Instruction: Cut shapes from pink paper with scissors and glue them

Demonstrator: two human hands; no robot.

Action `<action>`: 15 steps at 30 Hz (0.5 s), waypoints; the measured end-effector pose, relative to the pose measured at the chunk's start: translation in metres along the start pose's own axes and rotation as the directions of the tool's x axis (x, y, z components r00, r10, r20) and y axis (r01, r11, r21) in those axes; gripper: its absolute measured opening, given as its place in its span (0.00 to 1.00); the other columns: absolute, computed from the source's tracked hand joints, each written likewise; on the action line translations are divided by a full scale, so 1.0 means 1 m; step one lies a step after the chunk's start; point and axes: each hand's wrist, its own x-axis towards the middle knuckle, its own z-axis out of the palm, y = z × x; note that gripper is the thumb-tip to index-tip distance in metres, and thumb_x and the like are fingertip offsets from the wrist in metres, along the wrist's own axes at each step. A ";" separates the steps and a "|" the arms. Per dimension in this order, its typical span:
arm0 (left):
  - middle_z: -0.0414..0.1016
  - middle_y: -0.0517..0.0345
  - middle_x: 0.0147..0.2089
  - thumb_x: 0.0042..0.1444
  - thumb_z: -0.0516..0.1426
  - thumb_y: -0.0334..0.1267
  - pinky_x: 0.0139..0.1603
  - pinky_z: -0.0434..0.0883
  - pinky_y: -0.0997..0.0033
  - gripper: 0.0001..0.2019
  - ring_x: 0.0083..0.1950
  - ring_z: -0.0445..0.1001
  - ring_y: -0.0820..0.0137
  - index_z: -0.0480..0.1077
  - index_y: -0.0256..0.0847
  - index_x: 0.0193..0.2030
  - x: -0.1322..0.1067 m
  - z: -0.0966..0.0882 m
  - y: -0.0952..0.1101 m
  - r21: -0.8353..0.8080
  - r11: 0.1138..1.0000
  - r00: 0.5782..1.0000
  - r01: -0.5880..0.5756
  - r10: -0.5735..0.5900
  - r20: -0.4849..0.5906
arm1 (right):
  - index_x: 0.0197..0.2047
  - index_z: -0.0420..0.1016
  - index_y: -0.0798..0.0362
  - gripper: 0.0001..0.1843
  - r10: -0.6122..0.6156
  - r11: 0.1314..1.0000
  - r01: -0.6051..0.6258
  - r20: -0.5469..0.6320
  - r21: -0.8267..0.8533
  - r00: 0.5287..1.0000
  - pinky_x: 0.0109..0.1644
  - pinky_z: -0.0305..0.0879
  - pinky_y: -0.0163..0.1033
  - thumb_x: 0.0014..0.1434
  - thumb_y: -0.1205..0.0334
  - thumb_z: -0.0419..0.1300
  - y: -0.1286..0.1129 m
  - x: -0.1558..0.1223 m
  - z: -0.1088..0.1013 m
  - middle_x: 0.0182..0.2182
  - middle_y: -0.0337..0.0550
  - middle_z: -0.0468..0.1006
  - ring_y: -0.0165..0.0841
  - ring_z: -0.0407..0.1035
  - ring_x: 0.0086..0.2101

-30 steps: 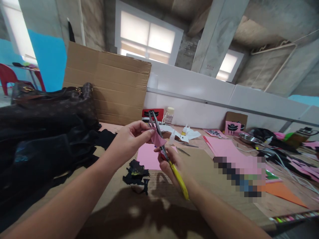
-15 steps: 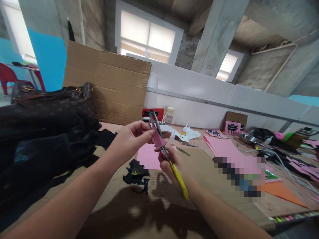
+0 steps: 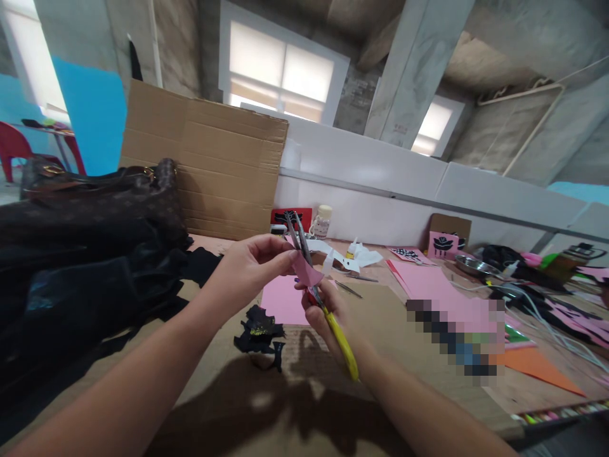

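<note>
My left hand (image 3: 250, 265) pinches a small pink paper piece (image 3: 306, 271) in front of me, above the table. My right hand (image 3: 329, 312) grips yellow-handled scissors (image 3: 328, 311), whose grey blades (image 3: 295, 233) point up and are nearly closed around the paper's edge. Below the hands a pink sheet (image 3: 282, 301) lies flat on the brown table (image 3: 380, 330). Black paper cut-outs (image 3: 259, 333) lie just left of that sheet.
A dark bag and black cloth (image 3: 90, 254) fill the left side. Behind stand a cardboard panel (image 3: 204, 158) and a low white wall. Pink sheets (image 3: 428, 282), an orange sheet (image 3: 540, 368), white scraps (image 3: 352, 257), a metal bowl (image 3: 471, 263) and cables (image 3: 537, 304) lie to the right.
The scissor blades have closed further on the pink piece, and the left hand has turned the paper slightly. Arms stay in place.
</note>
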 end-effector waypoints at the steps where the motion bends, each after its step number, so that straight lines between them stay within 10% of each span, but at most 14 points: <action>1: 0.82 0.61 0.32 0.57 0.66 0.39 0.40 0.74 0.79 0.06 0.36 0.78 0.74 0.78 0.41 0.32 0.000 0.000 0.000 -0.006 1.000 1.000 -0.001 0.001 0.003 | 0.51 0.68 0.46 0.31 0.004 1.000 -0.004 -0.002 -0.003 1.000 0.31 0.54 0.39 0.60 0.29 0.55 -0.001 0.000 0.000 0.30 0.37 0.61 0.33 0.55 0.28; 15: 0.81 0.60 0.33 0.55 0.67 0.46 0.40 0.72 0.76 0.10 0.35 0.74 0.73 0.79 0.40 0.35 0.001 -0.004 -0.003 0.039 0.999 1.000 0.008 -0.007 -0.022 | 0.51 0.69 0.48 0.24 0.021 1.000 -0.021 -0.019 0.006 1.000 0.33 0.57 0.39 0.63 0.37 0.58 0.000 0.000 -0.001 0.31 0.37 0.63 0.33 0.58 0.29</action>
